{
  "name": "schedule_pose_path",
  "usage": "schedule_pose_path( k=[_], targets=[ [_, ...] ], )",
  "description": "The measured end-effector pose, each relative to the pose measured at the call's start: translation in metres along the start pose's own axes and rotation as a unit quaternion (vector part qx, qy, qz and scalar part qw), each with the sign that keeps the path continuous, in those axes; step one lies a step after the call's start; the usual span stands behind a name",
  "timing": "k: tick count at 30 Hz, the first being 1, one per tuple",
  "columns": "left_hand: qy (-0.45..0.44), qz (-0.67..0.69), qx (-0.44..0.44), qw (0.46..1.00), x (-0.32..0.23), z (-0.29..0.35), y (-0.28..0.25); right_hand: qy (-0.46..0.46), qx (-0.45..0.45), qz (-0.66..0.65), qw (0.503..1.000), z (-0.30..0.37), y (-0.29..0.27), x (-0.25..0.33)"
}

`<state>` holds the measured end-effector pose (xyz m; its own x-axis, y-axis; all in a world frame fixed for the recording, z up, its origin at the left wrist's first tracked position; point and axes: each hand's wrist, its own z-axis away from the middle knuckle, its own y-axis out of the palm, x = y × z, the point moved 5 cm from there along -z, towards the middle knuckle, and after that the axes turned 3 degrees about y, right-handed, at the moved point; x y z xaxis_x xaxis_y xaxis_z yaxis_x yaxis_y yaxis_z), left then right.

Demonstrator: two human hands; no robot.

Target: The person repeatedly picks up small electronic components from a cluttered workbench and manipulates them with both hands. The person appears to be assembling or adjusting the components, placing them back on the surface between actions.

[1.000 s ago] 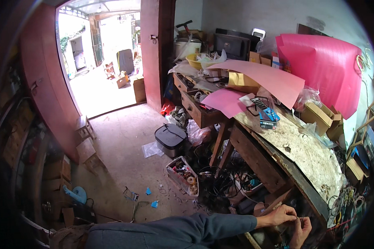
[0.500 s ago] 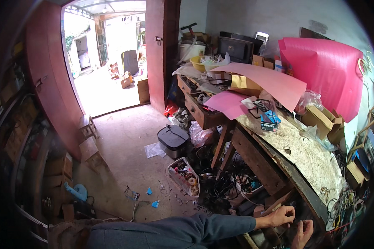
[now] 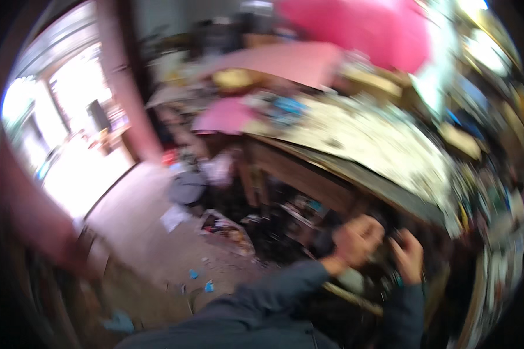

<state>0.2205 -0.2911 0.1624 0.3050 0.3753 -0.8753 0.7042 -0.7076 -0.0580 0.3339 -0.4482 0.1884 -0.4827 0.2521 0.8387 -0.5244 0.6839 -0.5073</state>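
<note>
My left hand [image 3: 358, 241] reaches in from the lower middle, its fingers curled together. Close to its right is my right hand [image 3: 410, 256], with thumb and fingers bent toward the left one. A small gap separates the two hands, in front of the workbench's [image 3: 308, 168] near edge. Motion blur hides whatever thin or small thing may be between the fingers. Dark grey sleeves cover both forearms.
On the bench lie a pale stained sheet [image 3: 355, 131], pink foam sheets [image 3: 297, 58] and a blue packet [image 3: 288, 110]. A box of odds and ends [image 3: 224, 232] and a dark lidded bin [image 3: 187, 187] stand on the floor. Cluttered goods [image 3: 501, 221] crowd the right side.
The view has swung right and blurred, so the bench and doorway sit farther left. Both hands appear higher in the picture, and my right forearm now shows.
</note>
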Motion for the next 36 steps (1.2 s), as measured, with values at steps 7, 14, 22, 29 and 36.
schedule_pose_path(
  k=[7, 14, 22, 29, 36],
  targets=[
    [0.029, 0.068, 0.020, 0.997, -0.027, -0.038, 0.005, 0.039, -0.037, -0.033, 0.998, 0.000, 0.004, -0.032],
    [0.269, -0.132, 0.109, 0.948, -0.075, -0.091, 0.052, 0.007, -0.033, 0.011, 0.999, 0.007, 0.001, -0.025],
    [0.354, -0.306, 0.154, 0.871, -0.045, -0.130, 0.115, 0.001, -0.009, 0.022, 1.000, 0.005, 0.007, -0.027],
    [0.383, -0.362, 0.150, 0.836, -0.037, -0.131, 0.120, 0.005, -0.012, 0.016, 1.000, 0.008, 0.003, -0.021],
    [0.401, -0.345, 0.131, 0.838, -0.044, -0.135, 0.113, 0.000, -0.012, 0.029, 0.999, 0.005, 0.004, -0.026]
  ],
)
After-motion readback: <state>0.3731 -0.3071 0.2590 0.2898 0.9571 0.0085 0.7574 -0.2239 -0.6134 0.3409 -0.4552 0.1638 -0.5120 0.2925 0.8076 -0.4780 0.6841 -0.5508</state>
